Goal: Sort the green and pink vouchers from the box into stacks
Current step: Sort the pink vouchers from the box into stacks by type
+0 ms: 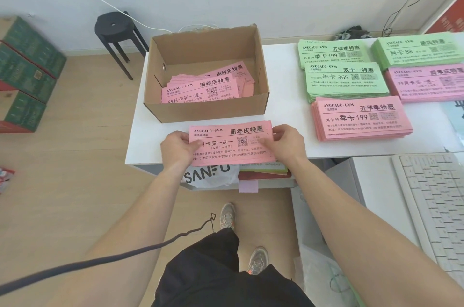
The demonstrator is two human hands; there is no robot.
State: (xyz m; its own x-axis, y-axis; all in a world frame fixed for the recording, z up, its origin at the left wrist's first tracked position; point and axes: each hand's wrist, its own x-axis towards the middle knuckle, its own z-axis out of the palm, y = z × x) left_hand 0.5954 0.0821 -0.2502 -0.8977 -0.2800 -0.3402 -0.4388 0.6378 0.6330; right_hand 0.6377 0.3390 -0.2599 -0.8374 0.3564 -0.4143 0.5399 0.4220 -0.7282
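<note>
Partly under left hand [175, 147]: pink vouchers [231, 143].

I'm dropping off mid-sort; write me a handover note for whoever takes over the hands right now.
Hands: the left hand and right hand each grip an end of a bundle of pink paper vouchers at the near edge of the white table, in front of the brown cardboard box.
Done: three green voucher stacks and two pink voucher stacks lie on the table's right side.
Left: loose pink vouchers lie in the box; no green shows there. The held bundle's heading matches the far-right pink stack, so it likely goes there.
</note>
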